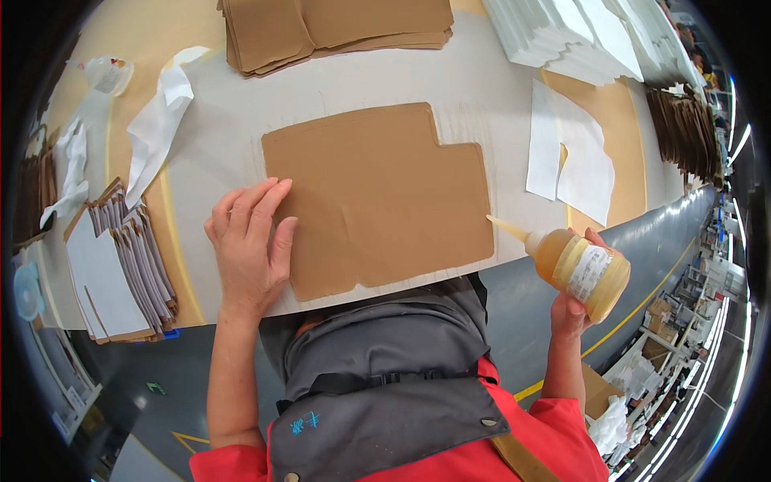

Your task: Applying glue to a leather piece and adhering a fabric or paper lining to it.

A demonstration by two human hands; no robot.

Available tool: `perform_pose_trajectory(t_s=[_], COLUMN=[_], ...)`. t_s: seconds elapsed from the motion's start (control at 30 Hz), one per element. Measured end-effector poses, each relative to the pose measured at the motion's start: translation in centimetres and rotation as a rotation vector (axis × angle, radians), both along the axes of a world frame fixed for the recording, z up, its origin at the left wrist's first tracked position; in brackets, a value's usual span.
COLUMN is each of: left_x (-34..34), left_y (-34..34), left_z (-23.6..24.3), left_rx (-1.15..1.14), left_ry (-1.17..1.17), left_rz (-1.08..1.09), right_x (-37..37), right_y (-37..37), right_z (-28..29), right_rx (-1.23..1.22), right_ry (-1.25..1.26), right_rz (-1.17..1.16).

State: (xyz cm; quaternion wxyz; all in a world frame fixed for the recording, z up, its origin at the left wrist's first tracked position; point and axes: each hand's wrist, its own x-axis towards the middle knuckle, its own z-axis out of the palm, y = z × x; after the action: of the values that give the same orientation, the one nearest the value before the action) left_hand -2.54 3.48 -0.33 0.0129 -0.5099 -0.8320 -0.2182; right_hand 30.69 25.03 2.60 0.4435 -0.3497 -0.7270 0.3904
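A flat brown leather-like piece [381, 193] with a notch at its upper right corner lies on the table before me. At its left edge, my left hand [250, 245] rests with fingertips on or just beside the border; its thumb stands apart from the fingers and nothing shows in its grasp. My right hand [572, 312] grips a squeeze bottle [566, 259] of amber liquid, tilted with its thin nozzle pointing left. The nozzle tip is at the piece's right edge; whether it touches cannot be told. Most of the right hand's fingers are hidden behind the bottle.
Brown pieces [337, 32] are stacked at the far edge, beside white folded sheets [554, 36]. A cut white sheet [582, 161] lies right, crumpled white material [161, 120] left. Layered pieces [112, 273] stand near left, a clear container [110, 75] far left.
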Motion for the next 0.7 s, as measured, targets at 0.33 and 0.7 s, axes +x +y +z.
perform_pose_trajectory(t_s=[0.33, 0.7], left_x=[0.0, 0.1], left_y=[0.1, 0.0], left_z=[-0.4, -0.1], left_rx=[0.043, 0.038], left_ry=[0.038, 0.029], left_rz=[-0.003, 0.001], right_x=[3.3, 3.1], right_y=[-1.9, -3.5], right_z=[-0.2, -1.9], right_rx=[-0.066, -0.12], right_ry=[0.045, 0.093], right_rz=[0.02, 0.057])
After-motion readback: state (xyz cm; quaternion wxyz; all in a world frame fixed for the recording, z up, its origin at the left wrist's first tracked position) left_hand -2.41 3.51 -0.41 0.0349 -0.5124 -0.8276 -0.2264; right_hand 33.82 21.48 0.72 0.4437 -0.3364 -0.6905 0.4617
